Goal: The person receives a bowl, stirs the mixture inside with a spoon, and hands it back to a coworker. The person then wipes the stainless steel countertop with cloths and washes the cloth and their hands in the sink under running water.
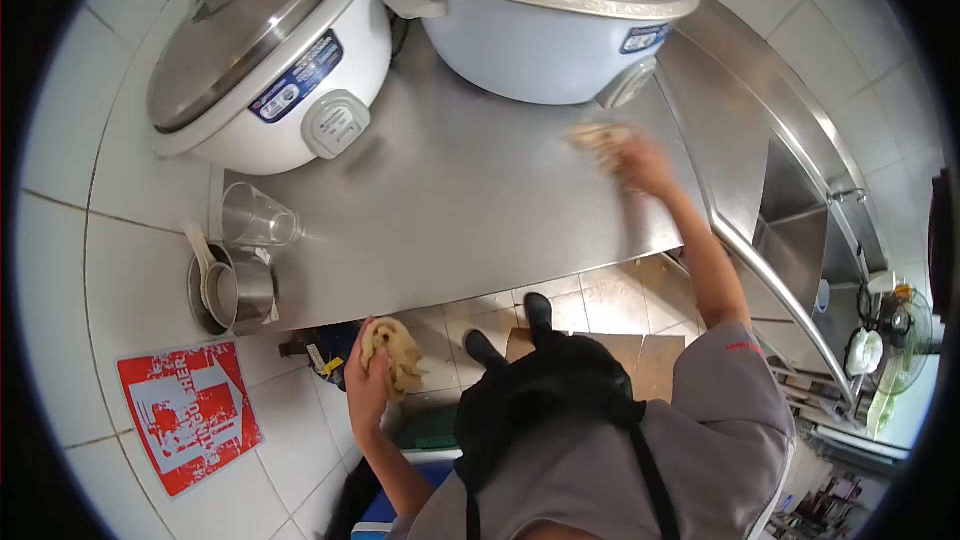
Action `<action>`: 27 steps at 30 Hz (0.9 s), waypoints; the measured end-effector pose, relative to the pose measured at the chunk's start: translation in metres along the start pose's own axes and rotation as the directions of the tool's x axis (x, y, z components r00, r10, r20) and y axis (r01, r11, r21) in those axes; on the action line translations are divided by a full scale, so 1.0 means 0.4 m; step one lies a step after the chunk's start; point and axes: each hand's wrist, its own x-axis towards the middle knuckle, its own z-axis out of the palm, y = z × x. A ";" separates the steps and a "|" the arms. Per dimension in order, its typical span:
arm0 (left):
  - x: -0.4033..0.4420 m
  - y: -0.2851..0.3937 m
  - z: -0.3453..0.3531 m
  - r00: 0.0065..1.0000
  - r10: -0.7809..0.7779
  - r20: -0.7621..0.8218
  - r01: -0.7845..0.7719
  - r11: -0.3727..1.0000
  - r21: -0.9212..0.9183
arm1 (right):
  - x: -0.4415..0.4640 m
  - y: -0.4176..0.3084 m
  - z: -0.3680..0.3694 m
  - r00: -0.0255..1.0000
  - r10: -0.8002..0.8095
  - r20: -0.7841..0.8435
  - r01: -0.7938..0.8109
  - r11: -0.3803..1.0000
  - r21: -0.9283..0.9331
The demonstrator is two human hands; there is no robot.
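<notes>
My left hand [368, 385] is closed around a bunched yellowish cloth [400, 350], held just off the front edge of the steel table [450, 210]. My right hand [645, 165], smeared by motion, is over the table's right side with a pale cloth [597, 143] in its fingers. That cloth is blurred too, and whether it presses on the steel I cannot tell. Behind it stands a large bluish-white rice cooker [530, 50] with a metal lid. A second white rice cooker [365, 65] is at the back left, its lid on.
A clear plastic container [262, 217] and a steel pot [255, 285] with a white-handled utensil [203, 258] sit at the left edge. A red sign [190, 415] is on the tiled wall. Right are a metal rail [765, 265], a sink [790, 250] and a fan [903, 340].
</notes>
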 end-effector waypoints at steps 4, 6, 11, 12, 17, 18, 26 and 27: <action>-0.080 -0.073 -0.070 0.995 -0.046 -0.091 0.051 0.997 0.055 | -0.175 0.458 -0.099 0.564 0.815 0.135 -0.825 0.550 0.131; -0.121 -0.111 -0.107 0.984 -0.067 -0.163 0.068 0.998 0.002 | -0.188 0.482 -0.235 0.637 0.751 0.175 -0.767 0.595 0.240; -0.189 -0.148 -0.212 0.946 -0.107 -0.306 0.108 0.994 -0.012 | -0.057 0.119 -0.264 0.885 0.212 0.415 -0.446 0.643 0.623; -0.198 -0.143 -0.224 0.941 -0.111 -0.321 0.111 0.994 -0.019 | -0.079 0.135 -0.048 0.933 -0.007 0.360 -0.058 0.984 0.169; -0.284 -0.135 -0.274 0.921 -0.074 -0.382 0.092 0.995 0.030 | 0.016 -0.083 0.003 0.777 0.617 -0.125 -0.624 0.781 -0.016; -0.317 -0.158 -0.293 0.906 -0.060 -0.419 0.104 0.991 0.083 | 0.019 -0.076 0.007 0.746 0.609 -0.271 -0.649 0.756 -0.088; -0.455 -0.297 -0.338 0.832 -0.163 -0.530 0.141 0.987 -0.081 | 0.166 -0.242 0.046 0.840 0.533 0.098 -0.540 0.839 0.062; -0.432 -0.283 -0.330 0.847 -0.153 -0.509 0.137 0.988 -0.070 | 0.204 -0.269 0.070 0.837 0.536 0.114 -0.547 0.827 0.131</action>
